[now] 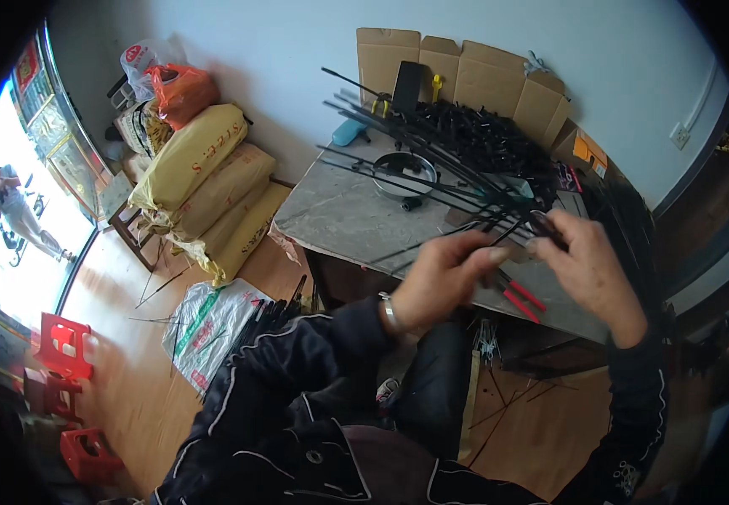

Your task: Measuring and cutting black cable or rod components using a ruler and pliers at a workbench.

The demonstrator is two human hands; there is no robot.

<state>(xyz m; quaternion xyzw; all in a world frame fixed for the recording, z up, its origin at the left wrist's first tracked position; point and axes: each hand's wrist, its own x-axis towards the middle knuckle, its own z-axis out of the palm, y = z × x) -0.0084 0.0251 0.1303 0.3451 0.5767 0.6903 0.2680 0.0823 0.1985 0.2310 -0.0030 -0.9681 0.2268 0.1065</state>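
Note:
My right hand (pixel 593 268) grips the near ends of a bundle of long thin black rods (pixel 419 147) that fan out to the upper left over a grey table (pixel 339 215). My left hand (pixel 444 273) pinches one thin black rod beside the bundle, close to my right hand's fingers. Both hands hover above the table's near edge. A metal bracelet circles my left wrist. Under my hands lie red-handled pliers (pixel 520 299).
A metal bowl (pixel 405 174), a heap of small black parts (pixel 486 139) and an open cardboard box (pixel 465 71) sit on the table. Yellow sacks (pixel 204 181) are stacked at left, a white bag (pixel 209 324) lies on the floor, red crates (pixel 66 345) stand nearby. A person stands outside the doorway.

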